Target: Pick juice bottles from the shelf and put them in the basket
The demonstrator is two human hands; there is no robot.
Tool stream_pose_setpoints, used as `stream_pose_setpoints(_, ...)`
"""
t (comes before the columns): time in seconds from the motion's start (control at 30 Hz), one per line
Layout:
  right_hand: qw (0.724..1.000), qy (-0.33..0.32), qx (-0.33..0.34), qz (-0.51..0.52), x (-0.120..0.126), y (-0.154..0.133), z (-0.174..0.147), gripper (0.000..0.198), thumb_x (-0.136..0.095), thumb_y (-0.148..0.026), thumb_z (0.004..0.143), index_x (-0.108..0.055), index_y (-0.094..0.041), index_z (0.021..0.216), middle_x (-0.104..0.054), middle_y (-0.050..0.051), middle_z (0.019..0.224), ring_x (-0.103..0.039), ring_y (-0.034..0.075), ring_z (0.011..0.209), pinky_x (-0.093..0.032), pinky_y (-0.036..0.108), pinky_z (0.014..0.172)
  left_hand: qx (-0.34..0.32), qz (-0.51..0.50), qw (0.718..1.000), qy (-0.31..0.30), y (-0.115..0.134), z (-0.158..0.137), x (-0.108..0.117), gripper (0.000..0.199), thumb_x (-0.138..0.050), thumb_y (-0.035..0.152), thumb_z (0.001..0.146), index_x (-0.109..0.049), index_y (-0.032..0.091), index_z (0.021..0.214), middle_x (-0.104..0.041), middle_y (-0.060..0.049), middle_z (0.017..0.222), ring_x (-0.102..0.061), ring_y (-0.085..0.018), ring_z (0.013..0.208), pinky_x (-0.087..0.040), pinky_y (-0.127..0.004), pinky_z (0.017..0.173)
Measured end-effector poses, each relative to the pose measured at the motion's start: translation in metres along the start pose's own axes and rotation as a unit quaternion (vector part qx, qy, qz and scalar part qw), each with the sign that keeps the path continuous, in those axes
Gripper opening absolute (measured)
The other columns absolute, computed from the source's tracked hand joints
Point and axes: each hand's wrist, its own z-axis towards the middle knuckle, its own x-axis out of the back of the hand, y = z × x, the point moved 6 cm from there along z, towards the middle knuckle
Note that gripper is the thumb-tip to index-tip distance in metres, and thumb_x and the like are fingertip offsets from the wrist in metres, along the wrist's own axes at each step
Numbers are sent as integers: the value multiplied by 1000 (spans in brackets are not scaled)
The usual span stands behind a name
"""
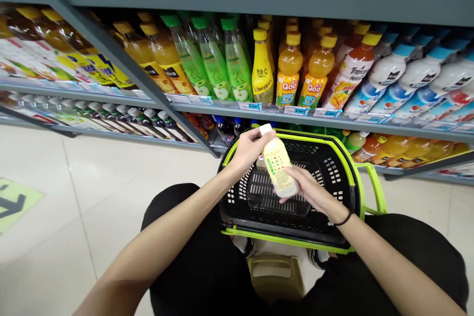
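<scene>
1. Item held: one pale yellow bottle (278,165), white cap (265,129) on, suspended over the black basket (328,215) and tilted, cap towards the shelf (222,103), base towards me.
2. Left hand (246,148): gripping the bottle at neck and cap. I judge that this keeps the upper end steady and the label uncovered.
3. Right hand (309,187): gripping the lower part, thumb on the label's edge, fingers passing beneath. This appears to carry the weight; the printed side faces up, where I can view it.
4. Basket: open side up, between my knees and the shelving, within easy reach of both hands. What supports it underneath I cannot determine. Its lime handle (378,192) hangs out past the right end, presumably so the opening stays unobstructed.
5. Shelf stock: bottles upright in rows, grouped by kind, including green-capped bottles (218,59) and a yellow Schweppes bottle (262,71). Labels face outward, apparently for reading, with price tags (250,106) along the front edge.
</scene>
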Motion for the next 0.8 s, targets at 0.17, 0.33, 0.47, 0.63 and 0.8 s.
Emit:
stream_pose_setpoints(0.17,998,15,13,65,-7,9,1,64,-70,-69,89,-66,-12,117,-76,16,106,-72,25,79,-58,31,51,-12,-6,999,-29,6,-4,0,50,-97,48,64,-80,12,95,-78,-10,93,-70,-19,80,-55,-26,71)
stream_pose_setpoints(0.33,997,36,11,71,-4,16,0,64,-73,-70,87,-69,-12,114,-77,15,101,-73,25,77,-55,29,50,0,3,1000,-27,4,-6,1,47,-94,48,67,-81,12,94,-79,-10,93,-68,-17,77,-51,-24,67)
stream_pose_setpoints(0.47,993,60,-9,106,-6,18,-3,81,-72,-82,77,-72,-11,114,-78,15,93,-73,25,71,-57,31,53,-1,4,1000,-22,9,-8,3,46,-92,50,71,-80,12,93,-78,-10,93,-67,-17,77,-50,-24,67)
stream_pose_setpoints(0.63,983,2,-20,183,-18,14,-7,78,-50,-82,89,-74,-10,107,-75,14,84,-70,23,62,-56,31,56,-2,-16,999,-27,13,-9,2,48,-89,58,74,-78,12,84,-75,-8,86,-62,-14,70,-44,-24,63)
stream_pose_setpoints(0.8,969,-89,22,228,-31,-1,-15,63,-50,-68,98,-72,-13,120,-76,13,99,-75,30,91,-62,39,75,-19,-29,999,-20,15,-6,3,54,-86,65,74,-79,13,88,-74,-9,87,-62,-16,71,-45,-26,65)
